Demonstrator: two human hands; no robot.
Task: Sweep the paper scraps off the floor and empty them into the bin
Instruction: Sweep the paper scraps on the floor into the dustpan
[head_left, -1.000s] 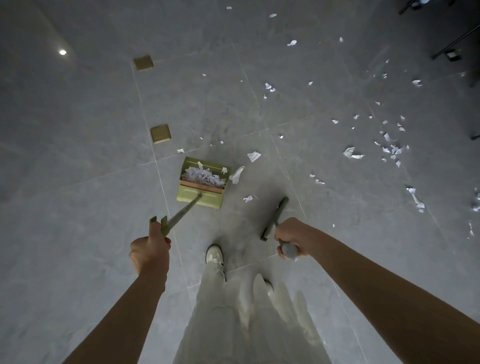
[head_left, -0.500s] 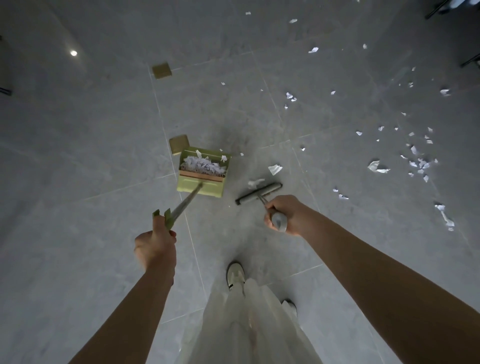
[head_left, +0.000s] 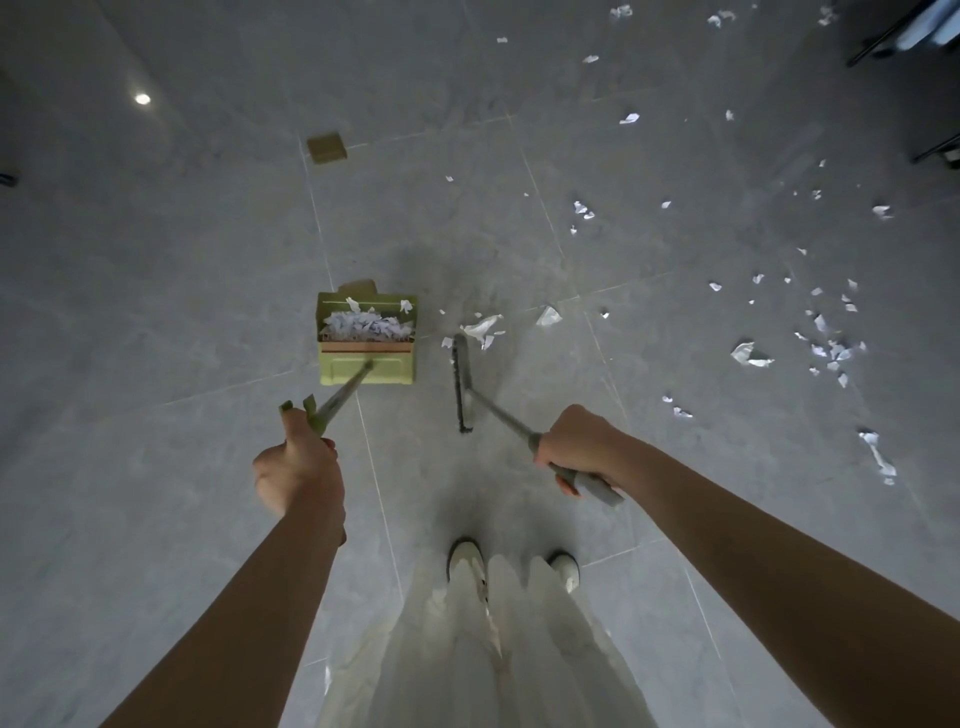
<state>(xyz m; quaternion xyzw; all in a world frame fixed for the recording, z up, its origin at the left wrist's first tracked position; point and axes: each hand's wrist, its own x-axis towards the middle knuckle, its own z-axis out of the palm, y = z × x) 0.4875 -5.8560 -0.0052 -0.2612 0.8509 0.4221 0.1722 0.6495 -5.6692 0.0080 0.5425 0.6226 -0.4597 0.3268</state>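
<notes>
Gripping the green dustpan's (head_left: 367, 358) long handle, left hand (head_left: 298, 467) keeps it on the grey floor (head_left: 156, 312), shredded paper (head_left: 363, 326) piled inside. Right hand (head_left: 576, 441) is curled round the broom (head_left: 462, 384) handle; broom head touches scraps (head_left: 483, 327) just beside the pan. More scraps (head_left: 831, 348) lie scattered well apart, right

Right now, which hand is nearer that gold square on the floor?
Left. The left hand grips the dustpan handle below the gold square. The right hand, gripping the broom, sits farther off to the right.
</notes>
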